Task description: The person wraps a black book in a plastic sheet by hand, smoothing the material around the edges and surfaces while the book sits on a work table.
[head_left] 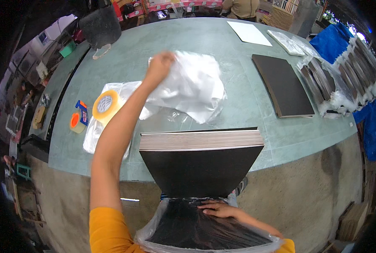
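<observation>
My left hand (pixel 160 65), slightly blurred, reaches over the table with its fingers closed at the edge of a clear plastic bag (pixel 196 82), which lies crumpled on the tabletop. Close to my body a thick stack of black boards (pixel 200 168) leans against the table edge, its pale layered edges facing up. Clear plastic film (pixel 162 230) covers a black surface just below the stack, by my torso. On that film rests my right hand (pixel 217 208), fingers stretched out and flat.
Left on the green table (pixel 242 97) are a tape roll (pixel 105 105), a tape dispenser (pixel 79 118) and more plastic bags (pixel 93 137). Black boards (pixel 283 84), a white sheet (pixel 249 33) and plastic-wrapped bundles (pixel 344 80) lie right. A dark bin (pixel 99 27) stands far left.
</observation>
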`<action>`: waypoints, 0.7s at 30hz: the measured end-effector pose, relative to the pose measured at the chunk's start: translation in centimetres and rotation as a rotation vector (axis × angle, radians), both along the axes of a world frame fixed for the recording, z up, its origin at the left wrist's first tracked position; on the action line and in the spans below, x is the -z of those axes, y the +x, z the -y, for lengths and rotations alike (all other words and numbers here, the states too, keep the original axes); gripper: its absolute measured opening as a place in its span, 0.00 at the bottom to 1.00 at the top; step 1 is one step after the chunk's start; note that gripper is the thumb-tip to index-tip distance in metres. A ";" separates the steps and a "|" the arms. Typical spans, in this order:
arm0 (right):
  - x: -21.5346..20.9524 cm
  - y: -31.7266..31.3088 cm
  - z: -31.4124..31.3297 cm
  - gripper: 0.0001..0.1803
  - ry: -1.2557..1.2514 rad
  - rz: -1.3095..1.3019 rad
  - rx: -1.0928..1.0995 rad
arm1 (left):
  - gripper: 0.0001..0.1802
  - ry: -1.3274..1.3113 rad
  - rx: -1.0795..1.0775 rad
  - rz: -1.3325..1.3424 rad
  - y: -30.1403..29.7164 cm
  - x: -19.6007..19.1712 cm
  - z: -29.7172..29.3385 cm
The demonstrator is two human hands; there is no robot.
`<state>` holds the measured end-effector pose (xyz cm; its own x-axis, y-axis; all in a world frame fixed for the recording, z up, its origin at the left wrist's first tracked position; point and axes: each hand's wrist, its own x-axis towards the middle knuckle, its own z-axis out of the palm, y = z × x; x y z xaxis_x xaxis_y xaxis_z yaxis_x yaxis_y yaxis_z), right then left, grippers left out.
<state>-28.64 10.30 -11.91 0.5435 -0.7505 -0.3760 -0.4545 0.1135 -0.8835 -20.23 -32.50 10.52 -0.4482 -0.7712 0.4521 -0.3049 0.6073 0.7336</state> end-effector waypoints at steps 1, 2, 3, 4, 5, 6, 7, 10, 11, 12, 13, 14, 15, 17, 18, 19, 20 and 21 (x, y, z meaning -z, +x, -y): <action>0.1 0.0 -0.1 0.26 0.012 0.002 0.002 | 0.11 0.113 -0.090 -0.211 0.5 -0.8 0.4; 0.2 0.1 -0.2 0.26 0.023 0.003 0.004 | 0.10 0.034 -0.087 -0.148 0.9 0.1 1.4; 0.4 0.5 -0.3 0.26 0.032 0.021 0.009 | 0.10 -0.028 0.027 0.046 1.3 1.1 1.3; 0.4 0.4 -0.2 0.26 0.037 0.027 0.015 | 0.10 -0.094 0.142 0.228 1.4 1.6 0.8; 0.3 0.3 -0.1 0.26 0.041 0.033 0.021 | 0.10 -0.162 0.256 0.411 1.5 1.8 0.5; 0.0 0.0 -0.1 0.26 0.031 0.015 0.023 | 0.11 -0.209 0.139 0.252 1.3 1.9 0.4; -0.5 0.0 -0.1 0.26 0.021 0.007 0.021 | 0.12 -0.136 0.065 0.237 1.7 1.2 0.8; 0.2 0.5 -0.1 0.25 0.002 0.009 0.017 | 0.11 -0.058 -0.073 0.330 2.5 -1.7 1.6; 0.3 0.3 -0.2 0.25 -0.002 0.007 0.013 | 0.11 -0.036 -0.141 0.135 2.5 -2.1 1.7; 0.3 0.0 -0.5 0.25 0.000 -0.020 0.013 | 0.11 -0.015 -0.208 -0.061 2.4 -2.6 1.8; 0.1 0.0 -0.5 0.25 -0.005 -0.034 0.018 | 0.11 -0.002 -0.268 -0.245 2.3 -3.0 1.9; 0.1 0.4 -0.8 0.25 -0.004 -0.047 0.017 | 0.12 -0.125 -0.233 -0.142 2.6 -2.0 1.8; 0.1 0.6 -0.7 0.25 -0.001 -0.035 0.016 | 0.13 -0.247 -0.195 -0.038 2.7 0.0 1.5; 0.4 0.3 -0.5 0.25 0.005 -0.022 0.020 | 0.14 -0.245 -0.066 0.239 2.9 2.5 0.9; 0.7 0.3 -0.7 0.26 0.000 -0.052 0.017 | 0.14 -0.129 0.023 0.422 3.2 2.8 0.6; 0.5 0.4 -0.7 0.26 -0.001 -0.050 0.013 | 0.14 -0.013 -0.035 0.263 3.5 2.2 0.5; 0.1 0.4 -0.7 0.26 -0.002 -0.048 0.007 | 0.13 0.103 -0.093 0.103 3.7 1.4 0.4; -0.2 0.4 -0.6 0.26 -0.003 -0.046 0.000 | 0.13 0.218 -0.151 -0.058 3.9 0.5 0.4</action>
<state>-28.23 10.86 -11.75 0.5256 -0.7517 -0.3982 -0.4951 0.1104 -0.8618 -16.31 -32.90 9.98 -0.2991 -0.9091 0.2899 -0.3337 0.3843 0.8608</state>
